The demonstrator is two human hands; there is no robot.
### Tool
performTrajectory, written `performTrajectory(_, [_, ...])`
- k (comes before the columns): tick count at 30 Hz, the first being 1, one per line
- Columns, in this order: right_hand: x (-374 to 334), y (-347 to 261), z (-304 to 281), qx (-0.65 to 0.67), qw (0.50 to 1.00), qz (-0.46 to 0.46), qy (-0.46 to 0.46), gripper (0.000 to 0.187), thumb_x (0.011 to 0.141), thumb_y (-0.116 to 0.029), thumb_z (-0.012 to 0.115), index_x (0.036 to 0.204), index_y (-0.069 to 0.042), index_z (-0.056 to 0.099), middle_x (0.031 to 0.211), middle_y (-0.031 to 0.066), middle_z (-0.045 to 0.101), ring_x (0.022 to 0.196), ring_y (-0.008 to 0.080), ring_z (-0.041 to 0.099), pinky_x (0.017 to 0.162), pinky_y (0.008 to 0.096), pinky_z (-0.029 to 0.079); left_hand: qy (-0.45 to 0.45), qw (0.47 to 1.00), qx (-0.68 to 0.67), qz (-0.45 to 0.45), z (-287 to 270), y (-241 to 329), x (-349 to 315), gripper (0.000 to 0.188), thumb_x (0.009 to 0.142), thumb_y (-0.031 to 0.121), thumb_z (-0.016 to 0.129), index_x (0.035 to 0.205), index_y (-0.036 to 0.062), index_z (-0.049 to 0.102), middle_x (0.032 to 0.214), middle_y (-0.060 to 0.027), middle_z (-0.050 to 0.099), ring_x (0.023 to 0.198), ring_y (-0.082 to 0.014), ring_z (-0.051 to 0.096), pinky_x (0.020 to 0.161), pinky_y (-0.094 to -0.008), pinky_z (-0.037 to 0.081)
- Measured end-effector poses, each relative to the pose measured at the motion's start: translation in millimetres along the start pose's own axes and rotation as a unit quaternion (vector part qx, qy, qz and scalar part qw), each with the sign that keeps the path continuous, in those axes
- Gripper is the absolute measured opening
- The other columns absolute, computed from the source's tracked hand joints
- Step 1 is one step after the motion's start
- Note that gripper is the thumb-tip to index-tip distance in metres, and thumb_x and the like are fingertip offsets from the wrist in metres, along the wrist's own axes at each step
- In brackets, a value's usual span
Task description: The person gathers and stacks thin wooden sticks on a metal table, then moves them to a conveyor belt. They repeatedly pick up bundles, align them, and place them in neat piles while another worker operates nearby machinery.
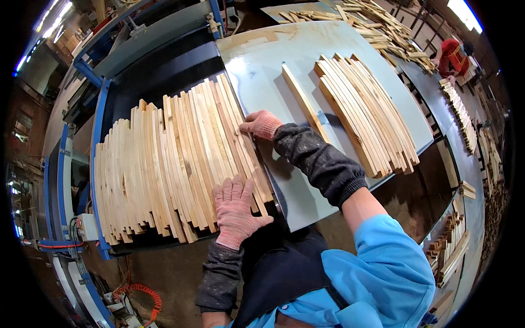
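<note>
A wide row of pale wooden strips [156,169] lies side by side on the dark bed of a blue-framed machine. My left hand [236,210], in a pinkish knit glove, rests flat on the near ends of the strips at the row's right, thumb stretched out. Farther up, my gloved right hand [262,124] has its fingers bent and closed at the edge of the rightmost wooden strip [244,147]. Its fingertips are partly hidden. On the grey-blue sheet-topped table [257,65] to the right are a single strip [303,101] and a bundle of strips [363,115].
Blue machine frame [101,126] borders the bed on the left. A loose heap of strips [372,27] lies at the far right, where another person [454,57] in red stands by a long bench [437,104]. An orange coiled hose [153,298] hangs at lower left.
</note>
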State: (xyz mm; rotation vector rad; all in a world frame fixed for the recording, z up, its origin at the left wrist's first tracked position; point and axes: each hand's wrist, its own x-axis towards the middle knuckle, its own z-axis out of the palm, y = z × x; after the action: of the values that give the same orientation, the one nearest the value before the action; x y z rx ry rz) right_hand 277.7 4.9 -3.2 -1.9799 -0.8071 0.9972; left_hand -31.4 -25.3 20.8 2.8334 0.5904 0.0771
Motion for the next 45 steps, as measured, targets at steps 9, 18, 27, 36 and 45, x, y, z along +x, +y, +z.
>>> performTrajectory(9, [20, 27, -2, -0.098, 0.994, -0.042, 0.037, 0.053, 0.092, -0.04, 0.066, 0.125, 0.0, 0.074, 0.119, 0.0269, 0.075, 0.112, 0.0426, 0.073, 0.1, 0.0456, 0.057, -0.022, 0.999, 0.023, -0.006, 2, 5, 0, 0.13, 0.061, 0.075, 0.088, 0.164, 0.0109, 0.042, 0.169, -0.0224, 0.039, 0.159, -0.0439, 0.029, 0.132, -0.0608, 0.01])
performTrajectory(18, [-1, 11, 14, -0.151, 0.979, -0.054, 0.125, 0.054, 0.093, -0.035, 0.071, 0.134, 0.001, 0.066, 0.116, 0.0268, 0.075, 0.111, 0.0405, 0.073, 0.096, 0.0435, 0.057, -0.02, 0.999, 0.041, -0.009, 0, 6, 3, 0.129, 0.063, 0.077, 0.087, 0.164, 0.0113, 0.042, 0.17, -0.0216, 0.038, 0.159, -0.0439, 0.029, 0.133, -0.0606, 0.009])
performTrajectory(27, [-78, -8, -3, -0.14, 0.957, -0.1, 0.232, 0.042, 0.097, -0.031, 0.066, 0.132, -0.007, 0.068, 0.11, 0.0251, 0.076, 0.107, 0.044, 0.074, 0.093, 0.0482, 0.058, 0.074, 0.99, -0.113, 0.039, -15, -32, -40, 0.1, 0.078, 0.058, 0.087, 0.153, -0.0004, 0.055, 0.156, -0.0292, 0.053, 0.151, -0.0472, 0.043, 0.13, -0.0539, 0.027])
performTrajectory(36, [-119, 50, -34, -0.398, 0.883, 0.003, 0.248, 0.052, 0.1, -0.024, 0.061, 0.147, -0.005, 0.05, 0.125, 0.0238, 0.07, 0.108, 0.0431, 0.073, 0.093, 0.0531, 0.06, 0.285, 0.906, -0.156, -0.269, -37, -223, -151, 0.076, 0.09, 0.024, 0.083, 0.155, -0.0009, 0.051, 0.157, -0.0248, 0.052, 0.15, -0.0405, 0.045, 0.128, -0.0493, 0.033])
performTrajectory(45, [-109, 14, 6, -0.214, 0.909, -0.198, 0.299, 0.063, 0.093, -0.017, 0.074, 0.152, -0.004, 0.057, 0.132, 0.0172, 0.07, 0.122, 0.0322, 0.068, 0.105, 0.0393, 0.055, 0.312, 0.863, -0.078, -0.389, -86, -347, -228, 0.08, 0.089, 0.035, 0.082, 0.153, -0.0035, 0.051, 0.16, -0.0267, 0.049, 0.148, -0.045, 0.044, 0.125, -0.0493, 0.034])
